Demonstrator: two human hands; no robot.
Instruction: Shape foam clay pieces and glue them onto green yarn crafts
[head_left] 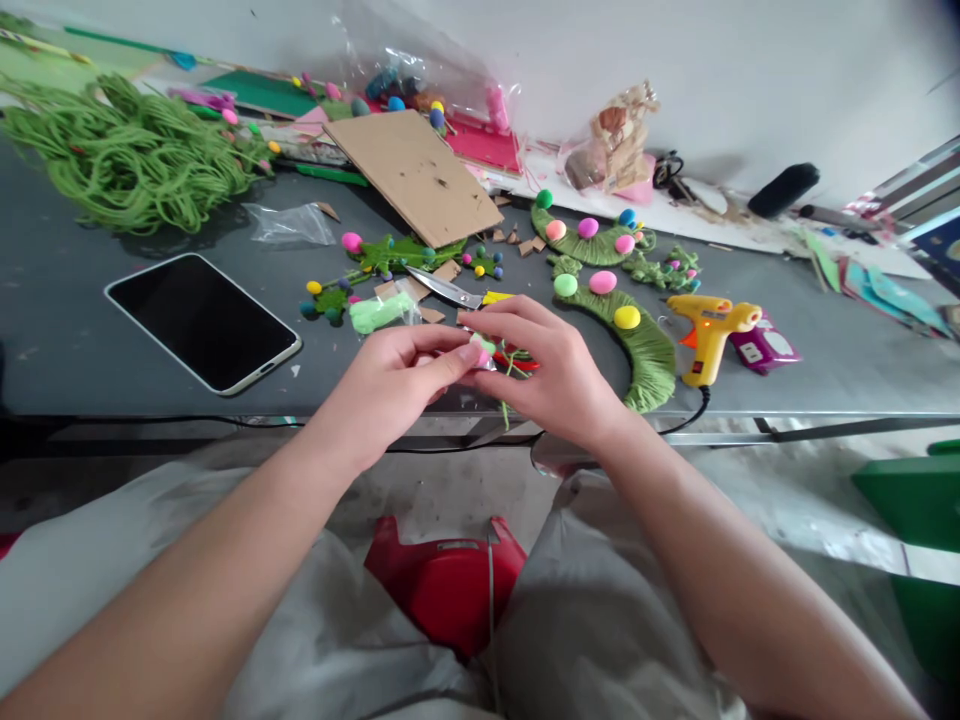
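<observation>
Pinching a small pink-and-green bit point(484, 348), the left hand point(397, 380) presses its thumb toward its fingers just above the table point(67, 370), close to the front edge. Across from it, the right hand point(555, 370) arches its fingers over the same bit, its tips near the left's; whether they press on it or only steady it, one cannot tell. The work appears to be at a fine fingertip stage, and the next move would seem to call for a light, steady pinch, since the bit is small and half hidden.

Green strands point(507, 405) dangle beside the right hand. Just beyond lie the scissors point(448, 288), blades pointing away to the left, and a pale green packet point(379, 312). To the right, a green-wrapped arc point(651, 355) carries green, pink and yellow balls, with a second arc point(585, 245) behind it. A yellow glue gun point(707, 330) rests beside a purple pack point(766, 345). The phone point(202, 320) lies at the left, with yarn point(150, 165) and cardboard point(416, 175) farther back.

No brand can be read: the pack's white marks and the gun's small label are too small, and the phone's screen is dark.
</observation>
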